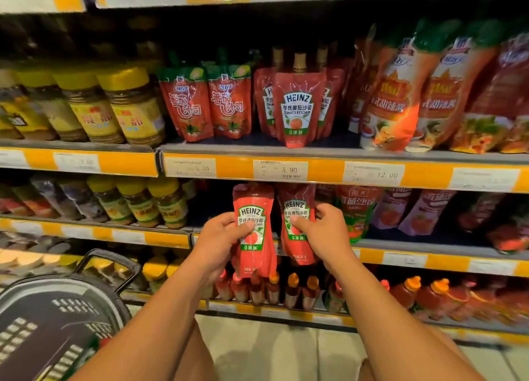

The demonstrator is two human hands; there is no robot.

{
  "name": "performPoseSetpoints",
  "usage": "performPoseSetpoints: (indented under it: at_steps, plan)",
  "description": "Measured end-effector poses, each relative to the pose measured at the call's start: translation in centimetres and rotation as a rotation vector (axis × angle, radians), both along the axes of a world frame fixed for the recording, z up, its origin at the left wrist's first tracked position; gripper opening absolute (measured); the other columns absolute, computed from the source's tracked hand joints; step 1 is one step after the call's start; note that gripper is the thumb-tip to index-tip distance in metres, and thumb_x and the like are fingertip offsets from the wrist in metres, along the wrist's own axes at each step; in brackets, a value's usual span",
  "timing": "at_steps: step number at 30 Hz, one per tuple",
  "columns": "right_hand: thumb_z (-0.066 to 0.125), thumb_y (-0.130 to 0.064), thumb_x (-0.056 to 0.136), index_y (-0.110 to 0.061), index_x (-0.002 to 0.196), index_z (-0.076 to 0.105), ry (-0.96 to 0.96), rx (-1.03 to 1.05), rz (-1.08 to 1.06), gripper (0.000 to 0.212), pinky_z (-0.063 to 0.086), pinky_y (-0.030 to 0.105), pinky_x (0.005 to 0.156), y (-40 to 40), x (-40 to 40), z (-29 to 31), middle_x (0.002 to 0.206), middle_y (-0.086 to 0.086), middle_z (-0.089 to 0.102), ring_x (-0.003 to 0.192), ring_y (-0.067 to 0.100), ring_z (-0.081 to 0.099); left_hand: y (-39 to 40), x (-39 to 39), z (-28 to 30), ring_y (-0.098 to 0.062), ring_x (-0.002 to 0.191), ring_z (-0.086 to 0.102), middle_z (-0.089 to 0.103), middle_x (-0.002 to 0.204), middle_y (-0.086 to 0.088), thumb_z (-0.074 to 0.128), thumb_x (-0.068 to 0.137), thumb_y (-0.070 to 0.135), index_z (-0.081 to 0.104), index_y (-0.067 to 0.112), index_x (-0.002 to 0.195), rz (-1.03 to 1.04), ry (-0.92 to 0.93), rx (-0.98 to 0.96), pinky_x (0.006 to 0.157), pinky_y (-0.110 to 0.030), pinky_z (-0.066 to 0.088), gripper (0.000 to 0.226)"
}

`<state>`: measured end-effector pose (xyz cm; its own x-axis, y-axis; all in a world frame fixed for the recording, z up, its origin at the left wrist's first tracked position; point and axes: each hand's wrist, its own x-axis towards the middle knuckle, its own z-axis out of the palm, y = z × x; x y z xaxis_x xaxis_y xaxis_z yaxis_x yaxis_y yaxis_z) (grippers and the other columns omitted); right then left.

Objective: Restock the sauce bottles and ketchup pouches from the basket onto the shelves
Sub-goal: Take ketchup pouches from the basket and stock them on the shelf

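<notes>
I hold two red Heinz ketchup pouches in front of the shelves. My left hand (221,239) grips the left pouch (253,208), thumb across its label. My right hand (323,230) grips the right pouch (296,206) by its side. Both pouches hang upright, close together, just below the yellow price strip (280,170) marked 5.90. On the shelf above that strip stand matching Heinz pouches (297,105) with tan caps. The grey basket (43,317) sits at the lower left; its contents are hidden.
Green-topped ketchup pouches (204,102) stand left of the Heinz row, large sweet chilli pouches (423,94) to the right. Yellow-lidded jars (114,105) fill the left shelves. Small sauce bottles (286,292) line the low shelf. Pale floor (272,346) lies below.
</notes>
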<state>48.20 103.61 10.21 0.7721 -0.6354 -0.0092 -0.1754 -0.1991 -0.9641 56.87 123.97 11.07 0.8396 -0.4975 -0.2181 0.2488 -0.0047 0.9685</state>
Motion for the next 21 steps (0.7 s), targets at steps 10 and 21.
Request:
performPoseSetpoints:
  at_steps: [10, 21]
  plan:
    - [0.086, -0.020, 0.080, -0.022, 0.104, 0.076, -0.053, 0.018, -0.084, 0.026, 0.061, 0.046, 0.065, -0.8, 3.4, 0.6, 0.087, 0.003, 0.078, 0.078, 0.027, 0.074, -1.7, 3.8, -1.2, -0.032, 0.099, 0.074, 0.077, 0.108, -0.016, 0.074, 0.092, 0.012, 0.064, 0.006, 0.122, 0.069, -0.034, -0.072, 0.083, -0.044, 0.056, 0.033]
    - [0.089, -0.013, 0.077, -0.026, 0.107, 0.077, -0.179, 0.009, -0.082, 0.035, 0.058, 0.043, 0.093, -0.9, 5.4, -1.8, 0.105, -0.014, 0.078, 0.100, 0.007, 0.072, -3.8, 6.3, -2.1, -0.026, 0.093, 0.074, 0.077, 0.104, -0.012, 0.075, 0.086, -0.001, 0.070, 0.010, 0.115, 0.129, -0.128, -0.206, 0.075, -0.032, 0.058, 0.032]
